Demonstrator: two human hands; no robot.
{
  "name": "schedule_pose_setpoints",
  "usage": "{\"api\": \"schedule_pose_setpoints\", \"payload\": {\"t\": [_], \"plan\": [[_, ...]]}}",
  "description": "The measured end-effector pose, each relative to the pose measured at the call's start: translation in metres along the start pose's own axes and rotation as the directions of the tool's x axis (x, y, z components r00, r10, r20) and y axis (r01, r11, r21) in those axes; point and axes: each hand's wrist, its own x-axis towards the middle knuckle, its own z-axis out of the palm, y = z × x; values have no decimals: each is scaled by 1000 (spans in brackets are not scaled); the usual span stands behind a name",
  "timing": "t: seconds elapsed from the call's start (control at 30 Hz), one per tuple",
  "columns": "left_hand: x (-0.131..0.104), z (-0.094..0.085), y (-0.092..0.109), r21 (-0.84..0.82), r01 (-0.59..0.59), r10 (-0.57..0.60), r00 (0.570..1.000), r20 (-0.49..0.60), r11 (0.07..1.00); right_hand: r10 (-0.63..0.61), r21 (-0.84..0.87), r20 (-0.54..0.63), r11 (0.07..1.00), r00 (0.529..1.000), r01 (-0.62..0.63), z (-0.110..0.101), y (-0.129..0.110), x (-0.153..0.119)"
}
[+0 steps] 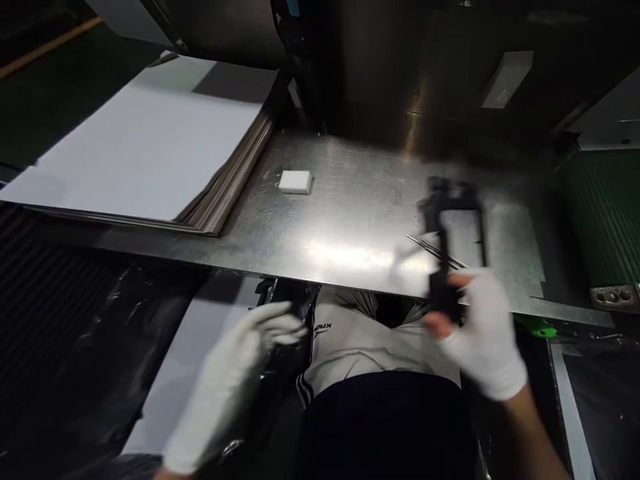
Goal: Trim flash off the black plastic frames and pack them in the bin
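My right hand, in a white glove with the thumb and a fingertip bare, is closed on the lower end of a black rectangular frame part. That part is held up over the metal table's right side and is blurred by motion. Under it on the table lie thin metal tweezers, partly hidden by the frame. My left hand, also in a white glove, hovers below the table's front edge. Its fingers are stretched out and slightly bent, with nothing visible in them.
The metal table carries a small white block and, at left, a thick stack of white-topped sheets. A green ribbed box stands at right. A white sheet lies below the table edge, near a bright green object.
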Motion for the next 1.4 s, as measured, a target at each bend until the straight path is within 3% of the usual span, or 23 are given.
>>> {"api": "schedule_pose_setpoints", "payload": {"t": [0.03,0.07,0.1,0.17,0.23,0.3,0.37,0.43,0.5,0.6,0.7,0.77,0.83,0.93,1.0,1.13,1.27,1.4], "plan": [[-9,22,5,-223,39,-4,988,154,974,-102,113,60,989,993,94,11,-34,-1],[-17,39,7,-347,107,-28,974,225,932,-207,237,108,955,972,177,22,-63,-3],[-24,50,6,-407,167,-72,968,239,898,-325,360,127,895,937,262,30,-85,-4],[-35,54,-1,-439,210,-179,977,112,874,-388,465,153,840,909,280,40,-100,-4],[-42,44,-12,-408,224,-253,967,-19,885,-226,346,192,926,955,149,41,-78,2],[-49,33,-21,-369,259,-292,956,-37,893,70,57,210,995,975,-83,40,-34,16],[-59,29,-29,-330,302,-321,947,-6,894,301,-215,236,944,924,-252,41,13,35],[-69,34,-35,-292,340,-346,938,30,894,422,-362,327,883,846,-300,47,46,53],[-77,46,-41,-208,382,-363,923,124,901,486,-422,405,851,774,-313,53,62,66],[-78,67,-55,-54,345,-316,904,289,937,579,-433,391,802,715,-412,50,65,73],[-71,84,-69,10,292,-276,889,364,956,636,-218,381,767,671,-604,25,60,60],[-65,92,-74,48,317,-309,864,398,947,582,12,494,738,646,-675,3,50,40],[-60,96,-75,91,324,-332,850,409,942,395,198,691,703,606,-684,-12,31,12],[-56,102,-77,140,249,-285,865,412,958,37,330,884,657,465,-678,-6,-9,-38],[-55,105,-80,136,192,-233,870,435,972,-3,312,908,672,420,-672,15,-35,-68],[-54,113,-87,169,158,-218,866,449,973,163,133,914,743,370,-656,51,-63,-99],[-53,117,-88,197,135,-212,869,446,971,260,-36,926,782,273,-622,50,-69,-94],[-53,118,-89,218,165,-248,862,442,962,290,-100,932,782,219,-615,47,-72,-88]]}}
